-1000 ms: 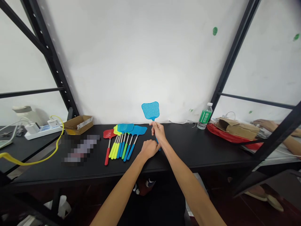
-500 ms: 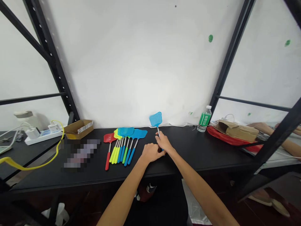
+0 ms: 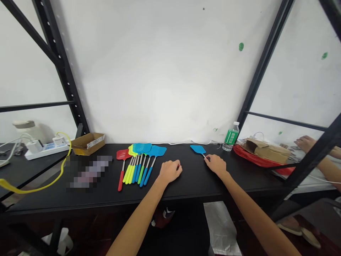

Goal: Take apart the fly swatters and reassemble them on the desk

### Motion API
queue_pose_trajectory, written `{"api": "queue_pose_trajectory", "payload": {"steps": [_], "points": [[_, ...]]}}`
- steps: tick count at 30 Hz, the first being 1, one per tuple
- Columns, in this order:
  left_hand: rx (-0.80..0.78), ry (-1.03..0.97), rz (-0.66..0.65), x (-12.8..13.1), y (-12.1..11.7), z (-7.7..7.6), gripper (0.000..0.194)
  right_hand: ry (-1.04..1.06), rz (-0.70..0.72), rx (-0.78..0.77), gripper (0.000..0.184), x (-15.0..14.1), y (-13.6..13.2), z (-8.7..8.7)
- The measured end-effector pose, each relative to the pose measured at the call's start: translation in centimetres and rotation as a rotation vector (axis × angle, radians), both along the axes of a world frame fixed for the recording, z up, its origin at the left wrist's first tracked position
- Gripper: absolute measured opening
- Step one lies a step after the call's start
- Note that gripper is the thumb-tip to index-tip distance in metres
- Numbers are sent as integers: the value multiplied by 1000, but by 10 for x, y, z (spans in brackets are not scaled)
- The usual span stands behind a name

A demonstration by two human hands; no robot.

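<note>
My right hand (image 3: 216, 164) is closed on the shaft of a blue fly swatter (image 3: 198, 149), low over the right part of the black tabletop. The swatter's head points back and left; its grip is hidden by the hand. My left hand (image 3: 169, 171) is at the middle of the table, fingers curled in, with nothing showing in them. To its left, several fly swatters lie side by side with heads towards the wall and some overlapping: a red fly swatter (image 3: 121, 177) at the left end, then yellow, green and blue ones, with a blue fly swatter (image 3: 159, 151) rightmost.
An open cardboard box (image 3: 89, 144), a power strip (image 3: 48, 150) and a yellow cable (image 3: 63, 169) are on the left. A water bottle (image 3: 231, 137) stands at the back right, near a red bag (image 3: 246, 155) under crumpled cardboard (image 3: 266, 151). Another person's hand (image 3: 306, 143) shows beyond the right post.
My right hand has moved to the right, away from my left hand, carrying the blue fly swatter. The swatter's head has tipped down from upright to nearly flat. The left hand has stayed about in place.
</note>
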State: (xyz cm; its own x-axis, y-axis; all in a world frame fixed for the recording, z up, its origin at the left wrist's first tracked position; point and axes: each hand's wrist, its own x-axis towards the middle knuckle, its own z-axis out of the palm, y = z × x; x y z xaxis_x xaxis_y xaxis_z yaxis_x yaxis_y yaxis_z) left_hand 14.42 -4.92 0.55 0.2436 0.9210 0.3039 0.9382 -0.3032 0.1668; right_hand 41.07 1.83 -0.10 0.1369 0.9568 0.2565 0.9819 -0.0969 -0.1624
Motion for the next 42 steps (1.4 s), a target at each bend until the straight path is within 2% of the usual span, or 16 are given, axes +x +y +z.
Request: {"api": "queue_pose_trajectory", "payload": {"steps": [7, 15, 18, 21, 23, 25, 37, 42], "points": [[8, -13, -5, -1, 1, 0, 24, 0, 12, 11, 36, 6, -5, -4], [52, -39, 53, -9, 5, -1, 25, 96, -20, 23, 33, 7, -7, -3], [155, -53, 149, -17, 8, 0, 27, 233, -64, 42, 35, 11, -8, -2], [285, -39, 327, -26, 10, -2, 26, 333, -103, 88, 38, 15, -8, -1], [287, -22, 437, -31, 11, -6, 29, 350, -107, 108, 38, 16, -9, 0], [258, -4, 478, -32, 12, -10, 30, 360, -112, 115, 39, 17, -9, 0], [196, 22, 427, -27, 16, -15, 30, 404, -154, 150, 41, 24, -9, 0], [224, -21, 370, -21, 14, -10, 34, 439, -158, 295, 38, 25, -11, 3]]}}
